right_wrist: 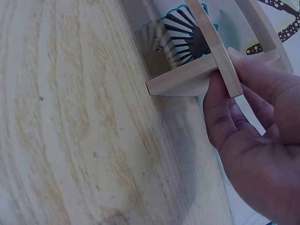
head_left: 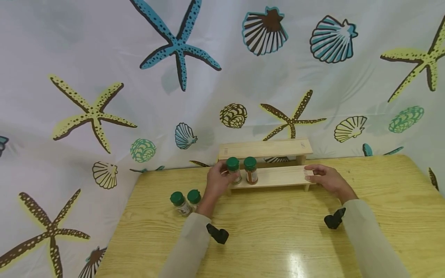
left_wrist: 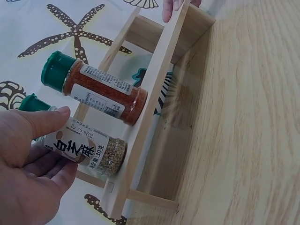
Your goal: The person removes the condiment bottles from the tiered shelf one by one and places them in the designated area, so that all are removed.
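Note:
A two-step wooden rack (head_left: pixel 278 176) stands at the table's back. On the left end of its lower step is a green-capped jar of pale seeds (left_wrist: pixel 112 154), which my left hand (head_left: pixel 218 180) grips between thumb and fingers. Just right of it, upright on the same step, stands a green-capped jar of red powder (head_left: pixel 252 174), (left_wrist: pixel 108 91), untouched. My right hand (head_left: pixel 326 178) pinches the right end of the lower step, thumb on top and fingers beneath in the right wrist view, where the board end (right_wrist: pixel 229 79) shows.
Two more green-capped jars, one (head_left: pixel 181 204) beside the other (head_left: pixel 194 197), stand on the wooden table (head_left: pixel 271 231) left of my left forearm. A white cloth (head_left: pixel 104 46) printed with starfish and shells hangs behind the table. The rack's upper step (head_left: pixel 265 148) holds no jars.

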Available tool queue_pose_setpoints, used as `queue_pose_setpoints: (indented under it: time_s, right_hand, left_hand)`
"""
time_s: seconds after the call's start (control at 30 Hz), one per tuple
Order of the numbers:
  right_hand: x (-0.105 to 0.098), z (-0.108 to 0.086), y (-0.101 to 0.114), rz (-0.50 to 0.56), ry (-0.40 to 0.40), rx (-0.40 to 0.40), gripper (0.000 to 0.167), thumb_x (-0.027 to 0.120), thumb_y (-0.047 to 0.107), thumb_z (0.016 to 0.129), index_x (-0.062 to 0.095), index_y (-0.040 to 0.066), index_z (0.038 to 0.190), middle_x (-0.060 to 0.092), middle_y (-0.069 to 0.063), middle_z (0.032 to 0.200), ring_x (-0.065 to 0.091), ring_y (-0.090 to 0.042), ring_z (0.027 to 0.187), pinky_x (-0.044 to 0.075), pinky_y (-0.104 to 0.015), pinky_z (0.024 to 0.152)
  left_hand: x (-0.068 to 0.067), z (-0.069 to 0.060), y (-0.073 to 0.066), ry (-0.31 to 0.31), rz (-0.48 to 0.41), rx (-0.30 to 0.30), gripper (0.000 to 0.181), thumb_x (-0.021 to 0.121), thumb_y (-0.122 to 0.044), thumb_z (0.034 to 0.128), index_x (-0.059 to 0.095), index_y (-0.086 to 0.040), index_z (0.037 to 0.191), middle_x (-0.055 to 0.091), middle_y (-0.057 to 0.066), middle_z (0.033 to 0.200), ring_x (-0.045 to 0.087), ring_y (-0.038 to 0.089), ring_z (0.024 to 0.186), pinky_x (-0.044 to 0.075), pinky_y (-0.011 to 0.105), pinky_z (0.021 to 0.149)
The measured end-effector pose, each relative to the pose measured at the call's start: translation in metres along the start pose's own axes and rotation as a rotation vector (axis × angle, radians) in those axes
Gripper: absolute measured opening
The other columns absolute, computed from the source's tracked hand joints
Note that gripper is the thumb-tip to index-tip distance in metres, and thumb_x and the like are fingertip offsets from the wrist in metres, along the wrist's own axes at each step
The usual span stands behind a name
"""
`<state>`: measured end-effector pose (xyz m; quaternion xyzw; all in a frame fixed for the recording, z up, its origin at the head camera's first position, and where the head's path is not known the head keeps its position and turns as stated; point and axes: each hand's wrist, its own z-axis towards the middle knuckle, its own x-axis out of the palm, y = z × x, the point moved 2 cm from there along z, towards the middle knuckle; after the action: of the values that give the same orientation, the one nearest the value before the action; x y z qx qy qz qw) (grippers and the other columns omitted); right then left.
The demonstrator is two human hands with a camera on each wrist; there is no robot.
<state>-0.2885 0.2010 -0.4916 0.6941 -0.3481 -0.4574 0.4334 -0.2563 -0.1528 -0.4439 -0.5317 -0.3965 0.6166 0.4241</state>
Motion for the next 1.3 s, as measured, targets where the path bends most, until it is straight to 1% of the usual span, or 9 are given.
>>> queue_pose_setpoints:
  time_s: [0.07,0.13,0.27,0.4,0.53,0.77,0.9,1.07,1.3]
  right_hand:
    - [0.000,0.000,0.000,0.002,0.000,-0.001,0.059,0.065,0.032,0.090,0.047,0.003,0.138,0.048,-0.014,0.125,0.043,-0.016,0.092,0.044,-0.029,0.071]
    - [0.000,0.000,0.000,0.007,0.002,0.001,0.059,0.065,0.032,0.090,0.047,0.003,0.138,0.047,-0.013,0.125,0.044,-0.016,0.093,0.045,-0.029,0.072]
    - [0.000,-0.002,-0.001,0.024,0.015,0.004,0.061,0.065,0.033,0.090,0.045,0.003,0.139,0.041,-0.020,0.140,0.043,-0.028,0.118,0.048,-0.032,0.084]
    - [0.001,-0.003,-0.001,0.028,0.031,0.003,0.063,0.064,0.033,0.091,0.043,0.002,0.141,0.028,-0.024,0.151,0.024,-0.040,0.140,0.045,-0.045,0.100]
    - [0.001,-0.004,0.001,0.023,0.032,0.004,0.063,0.064,0.034,0.090,0.042,0.002,0.141,0.025,-0.025,0.153,0.019,-0.043,0.142,0.039,-0.053,0.106]
    - [0.001,-0.006,0.003,0.016,0.032,0.019,0.064,0.064,0.035,0.090,0.042,0.002,0.141,0.023,-0.025,0.153,0.019,-0.042,0.142,0.039,-0.053,0.107]
    - [0.002,-0.006,0.003,0.020,0.037,0.026,0.064,0.064,0.035,0.090,0.042,0.003,0.141,0.023,-0.025,0.153,0.019,-0.042,0.142,0.041,-0.050,0.104]
    - [0.001,-0.004,0.001,0.003,0.029,0.024,0.064,0.064,0.035,0.090,0.042,0.003,0.141,0.028,-0.025,0.151,0.023,-0.042,0.141,0.043,-0.046,0.101]
    - [0.002,-0.003,0.001,0.005,0.024,0.022,0.063,0.064,0.034,0.091,0.042,0.003,0.141,0.031,-0.024,0.149,0.029,-0.039,0.137,0.045,-0.038,0.095]
  left_hand:
    - [-0.002,-0.001,-0.002,-0.015,-0.003,-0.008,0.036,0.073,-0.009,0.0830,0.059,-0.001,0.116,0.060,0.018,0.118,0.055,0.032,0.119,0.046,0.042,0.105]
    - [-0.004,-0.003,-0.005,-0.027,-0.010,-0.016,0.037,0.073,-0.009,0.0824,0.059,-0.001,0.115,0.060,0.018,0.117,0.055,0.031,0.119,0.046,0.042,0.105]
    - [-0.011,-0.007,-0.011,-0.046,-0.019,-0.016,0.037,0.075,-0.012,0.0818,0.060,-0.002,0.114,0.061,0.017,0.116,0.056,0.031,0.117,0.046,0.041,0.105]
    - [-0.018,-0.014,-0.019,-0.046,-0.031,0.011,0.037,0.076,-0.014,0.0808,0.060,-0.003,0.112,0.062,0.016,0.113,0.057,0.029,0.116,0.046,0.040,0.105]
    - [-0.026,-0.024,-0.029,-0.017,-0.053,0.025,0.039,0.076,-0.015,0.0813,0.060,-0.005,0.115,0.060,0.013,0.115,0.055,0.026,0.117,0.045,0.038,0.106]
    - [-0.042,-0.042,-0.041,0.013,-0.076,0.043,0.041,0.075,-0.014,0.0815,0.059,-0.006,0.119,0.061,0.012,0.118,0.056,0.023,0.118,0.046,0.034,0.105]
    - [-0.051,-0.055,-0.040,0.030,-0.084,0.010,0.042,0.076,-0.011,0.0802,0.059,-0.007,0.119,0.062,0.012,0.118,0.056,0.022,0.118,0.046,0.033,0.105]
    - [-0.063,-0.075,-0.034,0.106,-0.077,-0.002,0.042,0.076,-0.011,0.0797,0.059,-0.004,0.118,0.062,0.014,0.119,0.057,0.023,0.120,0.047,0.033,0.104]
    - [-0.077,-0.097,-0.011,0.210,-0.032,-0.055,0.047,0.077,-0.013,0.0790,0.059,-0.003,0.121,0.061,0.015,0.121,0.057,0.026,0.120,0.048,0.028,0.102]
